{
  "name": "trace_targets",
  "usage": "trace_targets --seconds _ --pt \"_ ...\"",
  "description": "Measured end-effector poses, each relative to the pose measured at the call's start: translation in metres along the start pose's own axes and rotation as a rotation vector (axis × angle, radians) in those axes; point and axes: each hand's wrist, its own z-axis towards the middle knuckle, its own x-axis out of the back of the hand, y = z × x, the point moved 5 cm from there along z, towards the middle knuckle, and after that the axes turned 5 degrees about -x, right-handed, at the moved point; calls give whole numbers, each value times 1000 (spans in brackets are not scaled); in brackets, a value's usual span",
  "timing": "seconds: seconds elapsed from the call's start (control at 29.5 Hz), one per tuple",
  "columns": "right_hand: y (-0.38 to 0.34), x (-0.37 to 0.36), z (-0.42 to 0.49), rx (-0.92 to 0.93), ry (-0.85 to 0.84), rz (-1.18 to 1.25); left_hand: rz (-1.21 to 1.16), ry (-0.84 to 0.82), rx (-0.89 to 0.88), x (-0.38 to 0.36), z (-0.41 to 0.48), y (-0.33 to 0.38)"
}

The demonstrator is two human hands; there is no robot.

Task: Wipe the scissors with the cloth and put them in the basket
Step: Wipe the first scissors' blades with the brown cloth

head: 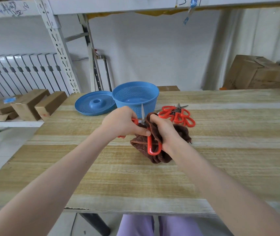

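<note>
My left hand (121,122) grips a pair of red-handled scissors (150,145) by one handle loop, with the blade pointing up toward the basket. The other red loop hangs down between my hands. My right hand (163,132) holds a brown cloth (180,132) wrapped against the scissors near the pivot. Part of the scissors is hidden by the cloth and my fingers. A blue perforated basket (135,96) stands just behind my hands and holds no scissors. Several more red-handled scissors (178,114) lie in a pile to its right.
The basket's blue lid (95,103) lies upside down to its left on the wooden table (152,176). Cardboard boxes (30,103) sit on a low shelf at the left. A larger carton (254,72) stands at the back right.
</note>
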Motion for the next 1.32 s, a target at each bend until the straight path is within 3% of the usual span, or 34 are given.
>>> trace_targets --seconds 1.32 --pt "-7 1 3 13 4 -15 5 8 -12 2 6 2"
